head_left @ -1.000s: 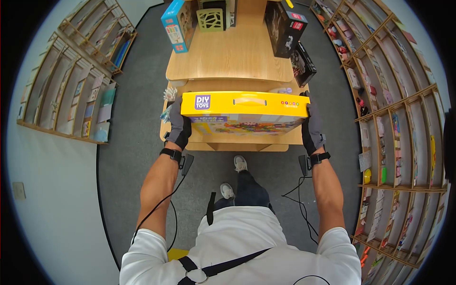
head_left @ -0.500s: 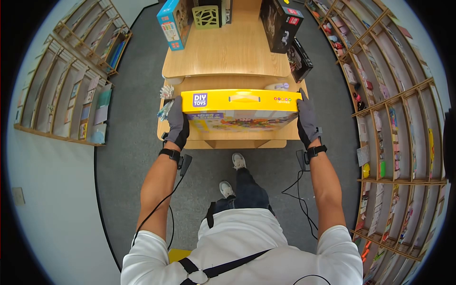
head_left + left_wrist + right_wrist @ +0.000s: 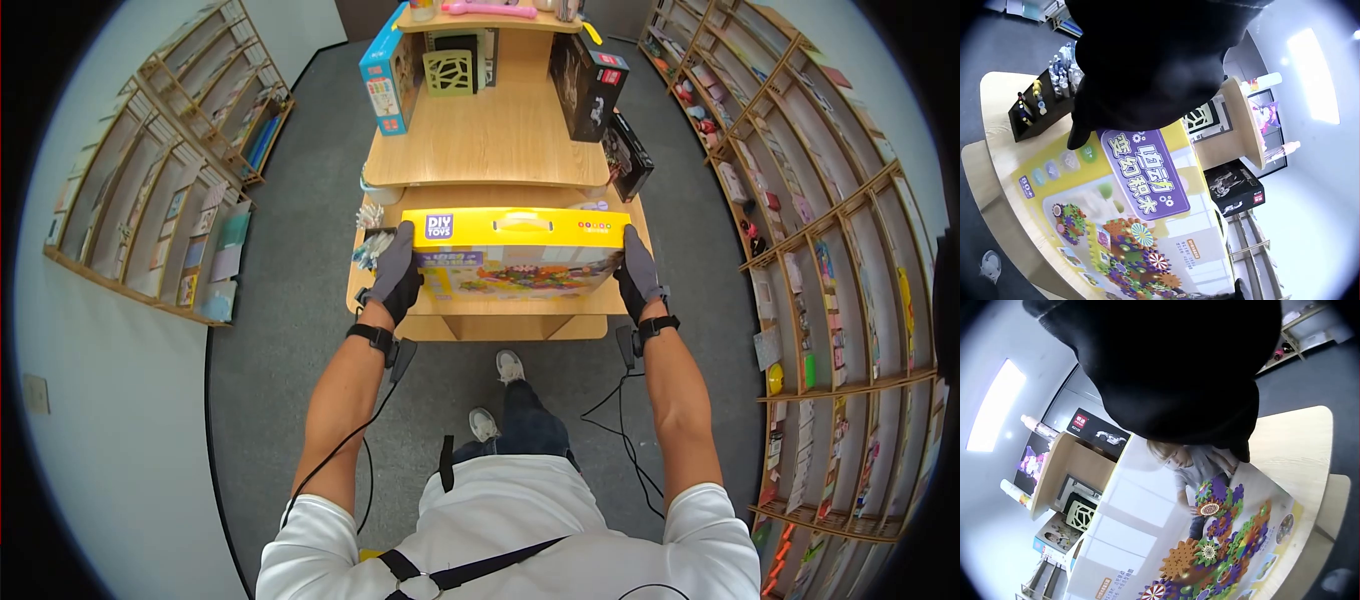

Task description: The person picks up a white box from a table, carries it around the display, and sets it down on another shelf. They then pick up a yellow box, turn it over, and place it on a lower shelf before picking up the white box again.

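Note:
A large yellow toy box (image 3: 520, 262) stands upright over the front of the wooden desk (image 3: 490, 150), its handle side up. My left hand (image 3: 396, 272), in a grey and black glove, grips the box's left end. At the right end my gloved right hand (image 3: 637, 275) grips it likewise. The left wrist view has the dark glove (image 3: 1147, 69) over the printed front of the box (image 3: 1141, 181). In the right wrist view another dark glove (image 3: 1179, 375) lies against the box (image 3: 1147, 506). Fingers behind the box are hidden.
A blue box (image 3: 386, 85) stands at the raised shelf's left, a black box (image 3: 585, 88) at its right, and another dark box (image 3: 627, 158) leans beside it. A holder with bottles (image 3: 374, 248) is left of my left hand. Shelves (image 3: 830, 270) line the right wall.
The head view has tilted, showing more of the desk's top shelf. Both hands still grip the box, whose printed front shows more than before.

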`<move>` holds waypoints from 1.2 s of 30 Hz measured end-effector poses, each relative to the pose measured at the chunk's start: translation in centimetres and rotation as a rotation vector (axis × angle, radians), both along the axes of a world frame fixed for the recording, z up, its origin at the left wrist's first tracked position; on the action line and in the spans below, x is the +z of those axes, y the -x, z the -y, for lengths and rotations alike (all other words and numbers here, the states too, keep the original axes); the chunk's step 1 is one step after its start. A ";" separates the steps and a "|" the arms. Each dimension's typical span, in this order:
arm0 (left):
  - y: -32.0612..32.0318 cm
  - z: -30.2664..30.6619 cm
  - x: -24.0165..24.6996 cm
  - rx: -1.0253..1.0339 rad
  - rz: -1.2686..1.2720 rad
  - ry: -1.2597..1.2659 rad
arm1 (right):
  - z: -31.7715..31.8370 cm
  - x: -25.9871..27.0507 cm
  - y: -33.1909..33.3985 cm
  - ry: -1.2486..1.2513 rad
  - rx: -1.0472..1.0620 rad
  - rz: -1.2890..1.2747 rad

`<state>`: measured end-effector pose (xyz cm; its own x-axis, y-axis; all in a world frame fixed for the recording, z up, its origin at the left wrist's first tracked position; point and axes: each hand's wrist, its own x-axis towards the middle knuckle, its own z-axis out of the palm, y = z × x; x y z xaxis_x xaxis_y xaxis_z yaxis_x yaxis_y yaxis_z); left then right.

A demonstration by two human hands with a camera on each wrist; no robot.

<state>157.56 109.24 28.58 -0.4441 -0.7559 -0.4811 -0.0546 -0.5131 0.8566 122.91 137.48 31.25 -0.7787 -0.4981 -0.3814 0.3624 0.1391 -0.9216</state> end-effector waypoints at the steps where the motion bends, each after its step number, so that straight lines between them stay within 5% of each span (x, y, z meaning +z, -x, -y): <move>1: 0.2 0.0 0.3 -0.020 0.015 -0.054 | -0.1 0.1 0.2 0.010 0.000 -0.008; 12: -0.2 -0.1 -0.1 -0.037 0.023 0.036 | 0.5 2.7 -2.2 -0.072 -0.014 0.029; 36: -0.6 0.7 -1.9 0.003 -0.002 -0.042 | 0.4 -0.2 -0.8 0.055 0.015 0.073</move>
<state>158.16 108.58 26.64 -0.4430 -0.7360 -0.5119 -0.0518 -0.5490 0.8342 123.66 137.05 31.06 -0.7424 -0.5309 -0.4087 0.4273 0.0946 -0.8992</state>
